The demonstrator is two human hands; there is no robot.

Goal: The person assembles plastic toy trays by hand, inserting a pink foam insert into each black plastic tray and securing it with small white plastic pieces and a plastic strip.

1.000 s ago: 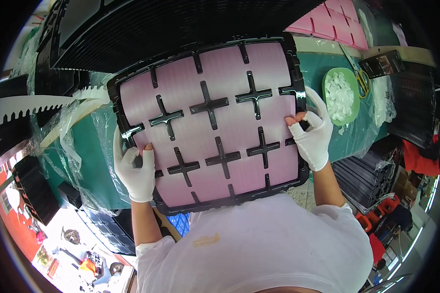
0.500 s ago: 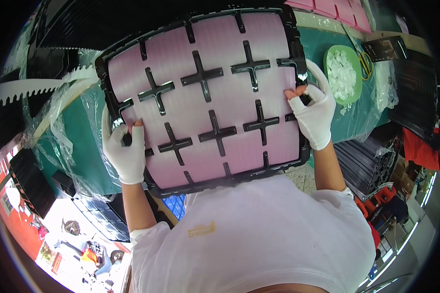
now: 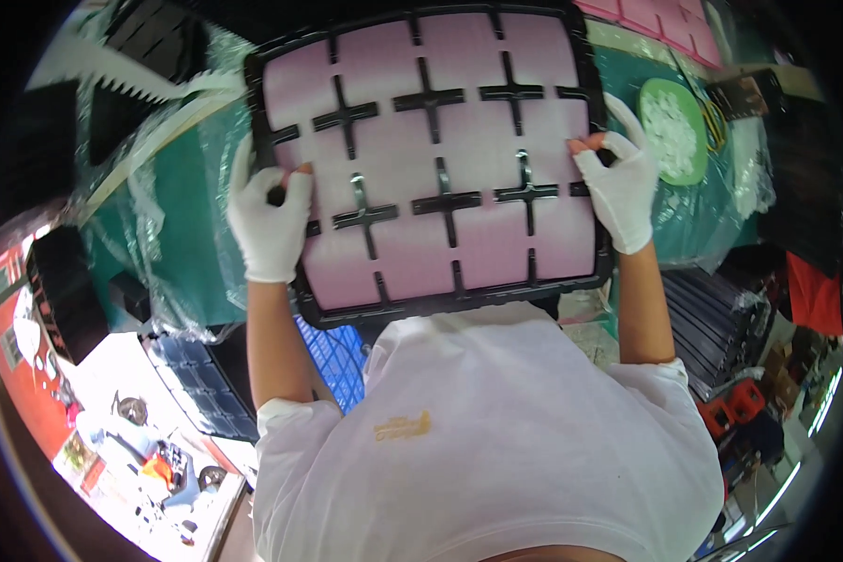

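Observation:
A wide black plastic tray (image 3: 459, 302) is held up in front of my chest, over the worktable. Pink, partly see-through sheeting (image 3: 398, 169) shows across it between several black cross-shaped dividers. My left hand (image 3: 272, 220), in a white glove with bare fingertips, grips the tray's left side, thumb over the face. On the opposite side my right hand (image 3: 620, 192), gloved the same way, pinches the rim with its thumb and a finger on the front. The other fingers of both hands are partly hidden behind the edges.
A green table (image 3: 201, 201) carries loose clear plastic film. Right of the tray stand a light green bowl (image 3: 702, 155) of white pieces, yellow-handled scissors (image 3: 715, 126) and a dark box (image 3: 745, 94). A toothed white strip (image 3: 112, 70) juts in at left. Below are a blue crate (image 3: 337, 361) and stacked black trays (image 3: 712, 323).
The tray has shifted right and toward the top of the view, and its tilt has levelled somewhat. Both hands moved along with it, keeping their grip.

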